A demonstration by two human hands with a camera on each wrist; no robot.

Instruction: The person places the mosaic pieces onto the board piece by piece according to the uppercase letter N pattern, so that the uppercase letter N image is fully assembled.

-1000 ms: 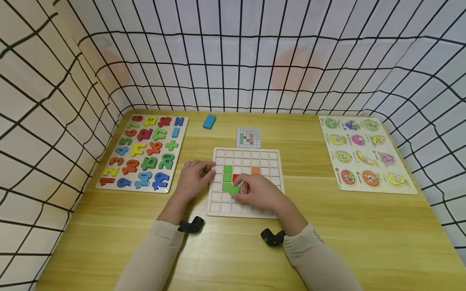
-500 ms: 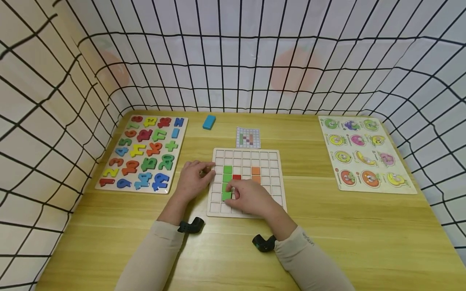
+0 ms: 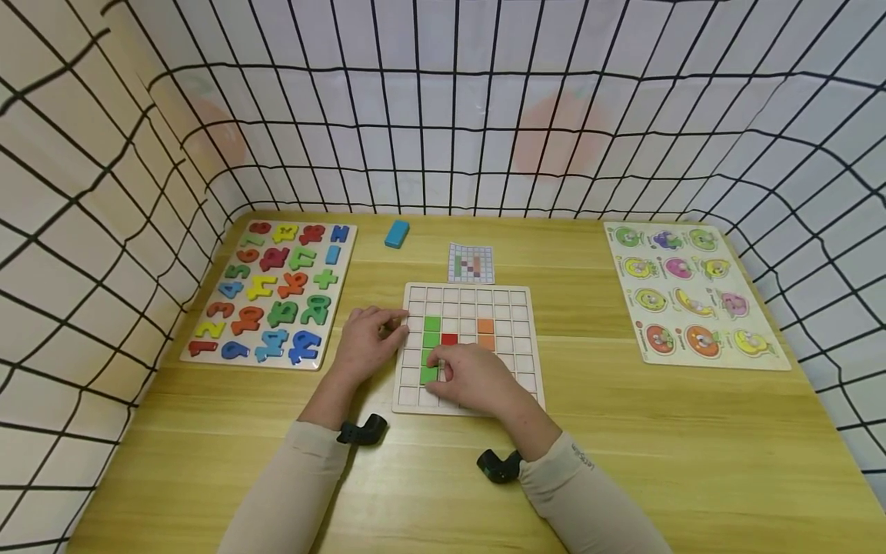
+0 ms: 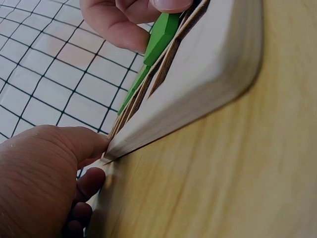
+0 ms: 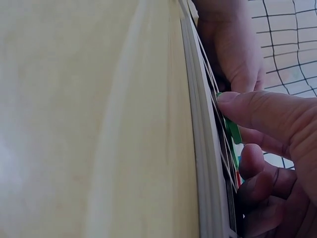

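A pale wooden grid board [image 3: 515, 381] lies on the table. My right hand [image 3: 477, 377] is over its lower left part. Between thumb and finger it pinches a green square tile [image 3: 428, 375] at the bottom of a column of green tiles [image 3: 431, 331]. In the left wrist view this green tile [image 4: 162, 37] sits tilted at the grid. A red tile [image 3: 449, 338] and two orange tiles [image 3: 486, 326] show on the board; cells under my right hand are hidden. My left hand [image 3: 367, 342] rests its thumb and a fingertip against the board's left edge.
A small pattern card [image 3: 471, 264] lies behind the board, with a blue block [image 3: 397, 234] to its left. A number puzzle [image 3: 325, 323] is at left, a fruit puzzle [image 3: 699, 300] at right. Black wire mesh [image 3: 471, 138] surrounds the table's back and sides.
My right hand has moved left and slightly nearer, bringing the green tile to the column's lower end. A second orange tile has come into view. My left hand has stayed at the board's edge.
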